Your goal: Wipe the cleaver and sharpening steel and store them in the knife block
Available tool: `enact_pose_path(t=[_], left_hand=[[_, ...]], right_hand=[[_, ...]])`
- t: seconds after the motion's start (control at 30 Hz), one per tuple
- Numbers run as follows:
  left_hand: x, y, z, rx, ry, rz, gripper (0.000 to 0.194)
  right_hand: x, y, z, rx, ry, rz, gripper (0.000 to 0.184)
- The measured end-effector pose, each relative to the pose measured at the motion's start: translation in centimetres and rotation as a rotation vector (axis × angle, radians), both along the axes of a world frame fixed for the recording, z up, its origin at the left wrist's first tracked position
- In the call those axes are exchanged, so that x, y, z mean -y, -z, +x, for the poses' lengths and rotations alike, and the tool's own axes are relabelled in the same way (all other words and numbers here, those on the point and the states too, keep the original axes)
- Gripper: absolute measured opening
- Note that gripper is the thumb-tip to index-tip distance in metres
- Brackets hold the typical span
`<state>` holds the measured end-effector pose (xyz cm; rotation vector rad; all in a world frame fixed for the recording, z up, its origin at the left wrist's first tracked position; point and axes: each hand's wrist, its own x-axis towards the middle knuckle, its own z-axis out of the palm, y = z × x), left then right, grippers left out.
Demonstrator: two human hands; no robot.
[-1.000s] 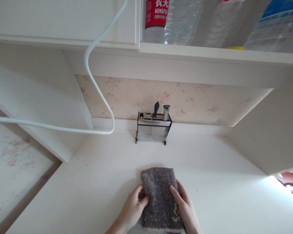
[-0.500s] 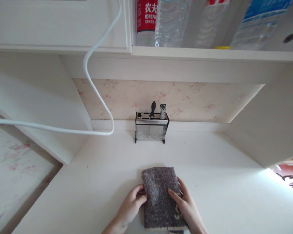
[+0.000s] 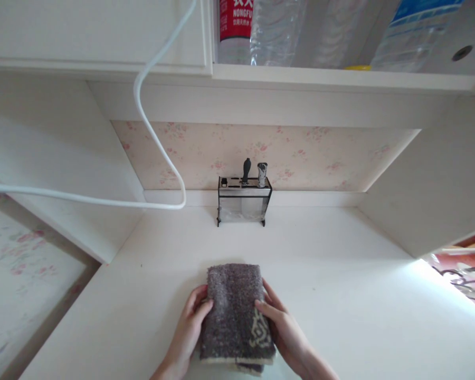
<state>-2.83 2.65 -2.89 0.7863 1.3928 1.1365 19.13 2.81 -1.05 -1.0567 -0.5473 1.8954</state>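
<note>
On a white counter (image 3: 352,295), left hand (image 3: 189,321) and right hand (image 3: 285,324) angle inward, each grip clamped on a folded cloth (image 3: 234,311).

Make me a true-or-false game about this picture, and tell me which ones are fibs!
1. The left hand and right hand hold a dark cloth. True.
2. The cloth's pale pattern is beside the left hand. False: the pale pattern is by the right hand.
3. Two handles stick up from the rack. True.
4. The cable is red. False: the cable is white.
</note>
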Motion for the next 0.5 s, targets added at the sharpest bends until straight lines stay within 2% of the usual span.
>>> enact_pose_path(t=[0.13, 0.23, 0.37, 0.43, 0.5], left_hand=[[1.4, 0.4, -4.9, -0.206, -0.191, 0.007, 0.056], [2.5, 1.0, -8.0, -0.296, -0.280, -0.013, 0.065], [3.5, 2.2, -10.6, -0.339, -0.348, -0.077, 0.071], [3.7, 2.7, -11.2, -0.352, -0.358, -0.078, 0.069], [3.7, 3.1, -11.3, -0.386, -0.320, -0.061, 0.062]], right_hand=[[0.0, -0.8, -3.1, -0.100, -0.188, 0.070, 0.070], [-0.8, -0.1, -3.9, 0.021, -0.258, 0.066, 0.059], [-3.1, 0.3, -3.1, 0.220, -0.309, 0.093, 0.046], [-5.0, -0.5, -2.2, 0.303, -0.297, 0.121, 0.044], [-7.5, -2.2, -1.1, 0.398, -0.248, 0.184, 0.044]])
